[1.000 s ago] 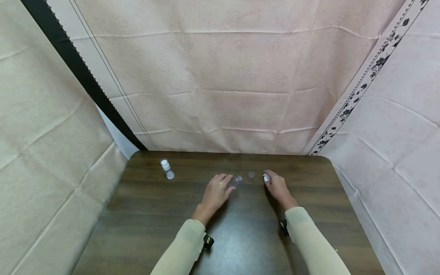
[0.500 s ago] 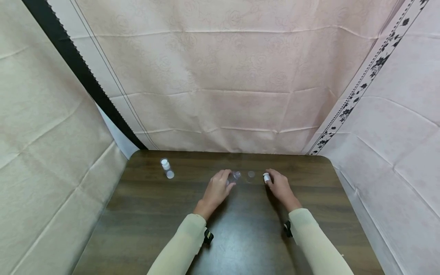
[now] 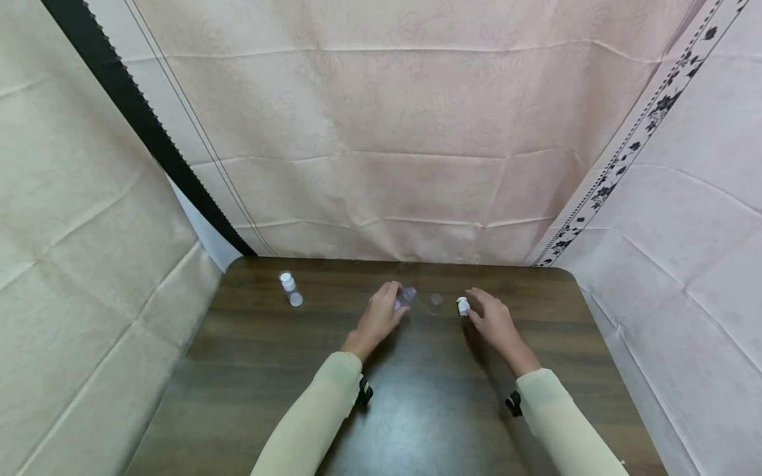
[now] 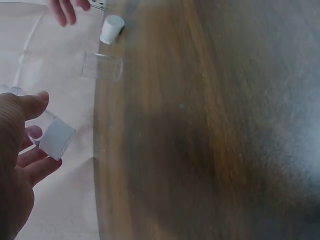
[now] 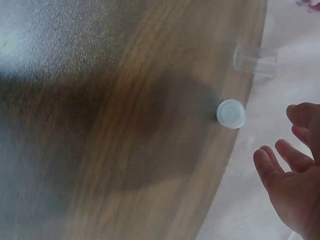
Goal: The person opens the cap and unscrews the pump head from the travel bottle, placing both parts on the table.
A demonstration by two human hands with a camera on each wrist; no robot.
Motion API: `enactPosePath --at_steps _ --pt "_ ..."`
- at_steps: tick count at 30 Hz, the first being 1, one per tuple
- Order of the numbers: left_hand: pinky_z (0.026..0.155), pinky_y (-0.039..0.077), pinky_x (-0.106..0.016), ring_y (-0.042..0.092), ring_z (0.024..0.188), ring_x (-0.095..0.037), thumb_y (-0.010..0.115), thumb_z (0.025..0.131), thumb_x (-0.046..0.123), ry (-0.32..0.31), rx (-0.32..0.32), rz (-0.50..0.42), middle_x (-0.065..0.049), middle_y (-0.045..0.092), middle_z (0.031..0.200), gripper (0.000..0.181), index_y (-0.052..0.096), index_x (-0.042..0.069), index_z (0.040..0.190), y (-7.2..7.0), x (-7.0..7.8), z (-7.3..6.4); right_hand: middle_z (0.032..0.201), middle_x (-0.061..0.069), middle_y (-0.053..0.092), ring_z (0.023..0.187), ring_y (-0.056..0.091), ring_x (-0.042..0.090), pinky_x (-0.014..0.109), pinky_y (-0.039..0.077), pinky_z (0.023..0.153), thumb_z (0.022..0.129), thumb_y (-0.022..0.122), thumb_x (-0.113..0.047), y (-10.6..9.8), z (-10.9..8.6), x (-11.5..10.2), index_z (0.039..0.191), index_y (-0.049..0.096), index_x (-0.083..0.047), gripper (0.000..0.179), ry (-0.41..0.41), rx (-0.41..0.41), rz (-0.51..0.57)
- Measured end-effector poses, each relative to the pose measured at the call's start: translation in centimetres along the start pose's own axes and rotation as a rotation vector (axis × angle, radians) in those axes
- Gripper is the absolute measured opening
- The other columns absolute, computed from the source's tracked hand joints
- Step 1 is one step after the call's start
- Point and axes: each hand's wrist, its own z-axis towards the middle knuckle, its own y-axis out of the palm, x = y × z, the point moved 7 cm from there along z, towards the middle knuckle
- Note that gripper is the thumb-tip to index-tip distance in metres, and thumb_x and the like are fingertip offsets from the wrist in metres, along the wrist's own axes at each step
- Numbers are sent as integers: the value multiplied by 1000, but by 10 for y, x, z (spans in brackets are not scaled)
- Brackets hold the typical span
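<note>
One wooden table [image 3: 428,423], pale cloth [image 3: 381,125] behind; left hand [image 3: 378,320] grips clear container [image 3: 407,295], right hand [image 3: 497,326] parted-fingered.

A brown wood-grain table [image 3: 440,383] with rounded far corners stands among hung cloths. The back cloth [image 3: 381,125] is pale pink, faintly patterned and creased crosswise; the left cloth [image 3: 77,277] is cream, the right cloth [image 3: 684,277] whitish. A black band [image 3: 139,109] with a jagged edge slants down at left, a floral border [image 3: 663,104] at right. Light leaves a bluish glare [image 3: 411,423] toward the table's near side
</note>
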Motion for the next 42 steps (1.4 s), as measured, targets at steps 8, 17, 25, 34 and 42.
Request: enactPosePath --at_steps 8,17,25,34,42 --pt "88 60 -36 67 106 -23 82 91 20 -28 -30 -36 -8 59 118 39 56 9 118 13 -9 10 147 26 56 129 56 49 69 43 104 95 72 -8 -9 -12 -19 140 60 0 47 -83 12 -24" --pt "88 60 -37 67 103 -23 83 89 22 -97 11 -85 -7 61 115 40 59 10 119 24 -12 19 148 22 56 130 54 49 70 43 103 96 72 -12 -8 -33 -34 141 61 -4 47 -111 -6 -38" --pt "88 59 -39 68 101 -26 86 86 15 -166 49 -107 -10 66 111 39 62 7 117 34 -24 23 143 23 60 125 58 47 66 48 99 93 76 -10 0 -53 -44 137 63 -3 47 -176 19 -48" --pt "90 58 -42 69 105 -29 84 88 13 -234 25 -140 -13 71 114 40 61 7 119 44 -38 24 142 21 61 127 59 44 63 48 102 92 77 -11 11 -70 -51 138 63 -4 48 -189 -19 -29" --pt "89 59 -45 71 107 -32 81 90 12 -252 13 -140 -16 72 117 39 60 8 122 46 -39 22 140 21 63 126 60 42 61 50 101 90 79 -10 19 -78 -57 136 64 -4 48 -223 -28 -27"
